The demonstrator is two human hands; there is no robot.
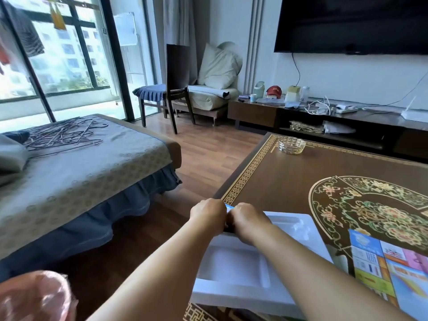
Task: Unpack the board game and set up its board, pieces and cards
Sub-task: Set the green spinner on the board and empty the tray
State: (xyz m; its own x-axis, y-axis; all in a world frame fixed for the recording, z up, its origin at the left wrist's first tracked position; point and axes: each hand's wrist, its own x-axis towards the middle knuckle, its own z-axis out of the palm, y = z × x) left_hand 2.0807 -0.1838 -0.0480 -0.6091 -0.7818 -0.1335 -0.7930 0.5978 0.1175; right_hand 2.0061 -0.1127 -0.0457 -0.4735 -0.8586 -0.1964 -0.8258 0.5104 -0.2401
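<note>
Two hands are seen in the head view, brought together knuckle to knuckle above the far corner of a white moulded plastic tray insert [234, 269], which lies on the near left part of the dark brown counter with gold border pattern [278, 179]. Between the left hand [208, 216] and the right hand [246, 220] a small light blue item [229, 207], probably a wrapped card pack, is pinched; only its upper edge is visible. The fingers of both hands are curled around it, so each grip is closed on this item.

It is judged that a wrapper is being torn open or a pack is being pulled apart. For this step, the item should be kept over the tray, so that loose cards fall inside it, and the pull should be short and gentle.

Both forearms are stretched forward and converge, with the backs of the hands turned up. The colourful game board [389, 262] is already laid on the counter, just beside the tray at the right.
</note>
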